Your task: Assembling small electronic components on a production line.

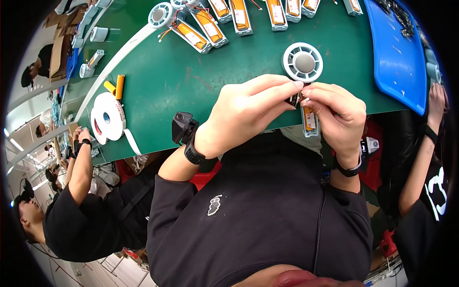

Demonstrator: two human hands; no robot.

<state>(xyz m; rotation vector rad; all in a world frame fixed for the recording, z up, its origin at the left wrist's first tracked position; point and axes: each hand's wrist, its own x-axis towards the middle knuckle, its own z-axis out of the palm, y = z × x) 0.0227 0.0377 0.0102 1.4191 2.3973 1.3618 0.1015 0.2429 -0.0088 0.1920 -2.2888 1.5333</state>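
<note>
Both hands meet above the near edge of the green work surface [181, 71]. The left hand [244, 115] is curled, its thumb and index finger pinched onto a small dark part [294, 99]. The right hand [334, 115] closes on the same part from the other side, fingertips touching those of the left hand. The part sits between the two sets of fingertips, at the upper end of a white housing with an orange cell [310, 122]. This housing runs downward behind the right hand's fingers; whether the right hand also holds it cannot be told.

A round white fan grille [302, 62] lies on the surface just beyond the fingertips. Each wrist carries a black band; the left band bears a small black camera unit [181, 126].

A row of similar white housings with orange cells [210, 26] lies along the far edge, with a second fan grille [161, 15] beside it. A blue tray [397, 57] rests at the right. A roll of white tape [107, 117] and two yellow cylinders [116, 86] lie at the left. Other persons work at both sides.
</note>
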